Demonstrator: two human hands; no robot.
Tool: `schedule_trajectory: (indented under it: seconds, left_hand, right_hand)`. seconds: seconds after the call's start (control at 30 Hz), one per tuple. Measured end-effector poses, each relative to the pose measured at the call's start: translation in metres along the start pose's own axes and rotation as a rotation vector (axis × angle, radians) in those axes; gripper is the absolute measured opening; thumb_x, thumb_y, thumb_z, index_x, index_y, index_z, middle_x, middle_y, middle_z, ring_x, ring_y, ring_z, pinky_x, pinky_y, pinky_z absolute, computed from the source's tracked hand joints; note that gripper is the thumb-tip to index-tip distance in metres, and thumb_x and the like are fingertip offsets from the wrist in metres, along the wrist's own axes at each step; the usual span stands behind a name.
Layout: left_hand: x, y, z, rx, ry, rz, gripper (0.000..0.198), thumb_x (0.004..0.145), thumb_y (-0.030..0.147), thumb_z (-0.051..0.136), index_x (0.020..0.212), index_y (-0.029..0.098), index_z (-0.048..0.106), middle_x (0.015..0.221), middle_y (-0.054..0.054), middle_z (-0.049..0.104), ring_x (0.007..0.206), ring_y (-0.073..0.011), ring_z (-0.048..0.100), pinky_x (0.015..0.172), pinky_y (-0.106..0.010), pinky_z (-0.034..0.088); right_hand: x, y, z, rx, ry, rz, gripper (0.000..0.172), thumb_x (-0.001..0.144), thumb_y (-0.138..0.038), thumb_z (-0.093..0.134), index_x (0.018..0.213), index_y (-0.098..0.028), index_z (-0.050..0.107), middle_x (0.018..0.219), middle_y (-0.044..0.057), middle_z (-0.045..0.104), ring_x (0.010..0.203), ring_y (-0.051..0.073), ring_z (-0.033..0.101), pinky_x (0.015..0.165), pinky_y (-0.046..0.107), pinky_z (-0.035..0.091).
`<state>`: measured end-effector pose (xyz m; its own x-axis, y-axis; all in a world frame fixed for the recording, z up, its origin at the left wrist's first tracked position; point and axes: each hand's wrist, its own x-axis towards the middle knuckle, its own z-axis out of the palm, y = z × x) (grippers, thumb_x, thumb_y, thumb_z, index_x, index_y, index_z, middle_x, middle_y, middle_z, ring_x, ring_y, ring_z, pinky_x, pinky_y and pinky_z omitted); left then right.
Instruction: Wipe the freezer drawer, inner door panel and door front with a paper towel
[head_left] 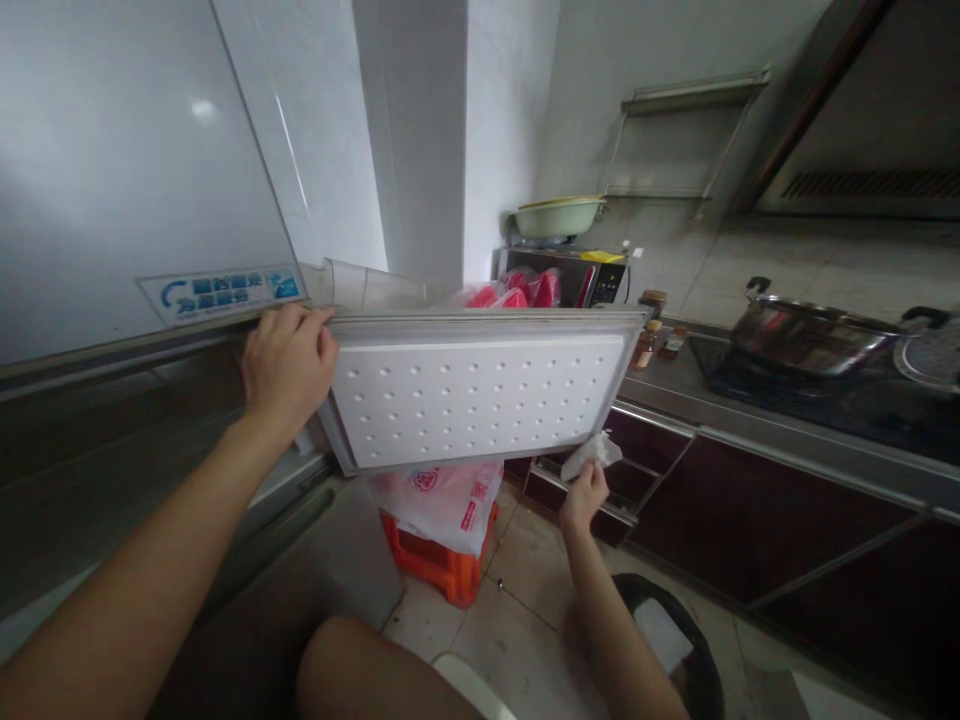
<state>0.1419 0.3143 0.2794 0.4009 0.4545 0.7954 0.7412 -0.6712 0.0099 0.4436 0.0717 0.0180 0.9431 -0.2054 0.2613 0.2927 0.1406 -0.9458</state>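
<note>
At door (480,400) corner — tissue (594,453) in fingers (587,487)

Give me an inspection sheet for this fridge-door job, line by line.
Surface: white dimpled plastic fridge-door panel, swung open, face showing.
Job's things: crumpled white tissue at the panel's lower right corner.
Clutter: orange plastic crate under a white printed bag on the floor; black round bin.
Grips: left hand closed over the panel's upper left edge; right hand pinches the tissue.
Cables: nothing seen.
Surroundings: steel two-handled pot on the dark hob; pale green basin atop a microwave.
</note>
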Motion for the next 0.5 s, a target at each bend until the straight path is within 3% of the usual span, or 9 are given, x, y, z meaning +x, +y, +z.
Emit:
schedule_trajectory:
  seconds: [0.1, 0.23, 0.5]
  left_hand:
    - [0.001, 0.0, 0.0, -0.018, -0.007, 0.0, 0.041, 0.091, 0.027, 0.033, 0.12, 0.016, 0.06, 0.107, -0.011, 0.062, 0.102, -0.0267, 0.052, 0.085, -0.037, 0.04]
    - [0.001, 0.0, 0.003, -0.045, 0.018, -0.01, 0.04, 0.09, 0.026, 0.035, 0.119, 0.018, 0.061, 0.106, -0.011, 0.062, 0.104, -0.0268, 0.053, 0.088, -0.038, 0.04]
    - [0.0, 0.004, 0.002, -0.064, 0.016, -0.032, 0.04, 0.09, 0.024, 0.034, 0.119, 0.016, 0.061, 0.106, -0.012, 0.062, 0.103, -0.0281, 0.052, 0.087, -0.041, 0.041]
  right_hand:
    - [-0.02, -0.001, 0.029, 0.022, -0.014, 0.035, 0.038, 0.08, -0.053, 0.048, 0.066, -0.017, 0.052, 0.058, -0.006, 0.045, 0.059, 0.01, 0.04, 0.06, 0.024, 0.036]
    - [-0.058, -0.007, 0.047, 0.07, -0.077, 0.096, 0.038, 0.081, -0.054, 0.045, 0.069, -0.019, 0.051, 0.059, -0.006, 0.046, 0.059, 0.011, 0.042, 0.06, 0.024, 0.037]
    - [-0.177, -0.024, 0.079, 0.133, -0.278, 0.206, 0.035, 0.083, -0.05, 0.048, 0.07, -0.019, 0.056, 0.064, -0.003, 0.052, 0.063, 0.013, 0.046, 0.063, 0.025, 0.039]
